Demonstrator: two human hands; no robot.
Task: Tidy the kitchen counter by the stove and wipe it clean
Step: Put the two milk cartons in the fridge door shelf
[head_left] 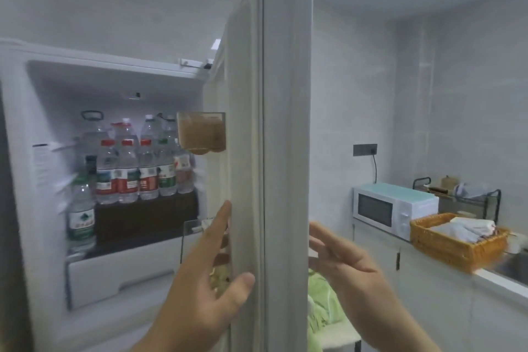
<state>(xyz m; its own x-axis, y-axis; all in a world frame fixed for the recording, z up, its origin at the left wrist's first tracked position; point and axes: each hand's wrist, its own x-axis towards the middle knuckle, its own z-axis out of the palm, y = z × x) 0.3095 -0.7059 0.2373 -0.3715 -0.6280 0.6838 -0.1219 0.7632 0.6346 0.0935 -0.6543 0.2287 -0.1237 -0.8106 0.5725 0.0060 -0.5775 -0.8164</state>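
White fridge door [285, 123] up the middle. The water bottles [128, 171] at 9 o'clock: red caps, red and green labels. White microwave [380, 210] at 3 has a mint top; woven orange basket [457, 251] at 4.

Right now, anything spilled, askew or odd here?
Nothing spilled or damaged. The fridge door stands open with the left hand against its edge and the right hand beside it; the water bottles stand upright.

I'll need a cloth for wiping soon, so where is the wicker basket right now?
The wicker basket sits at the right of the head view, on the counter next to the white microwave, on its right, with folded cloths inside.
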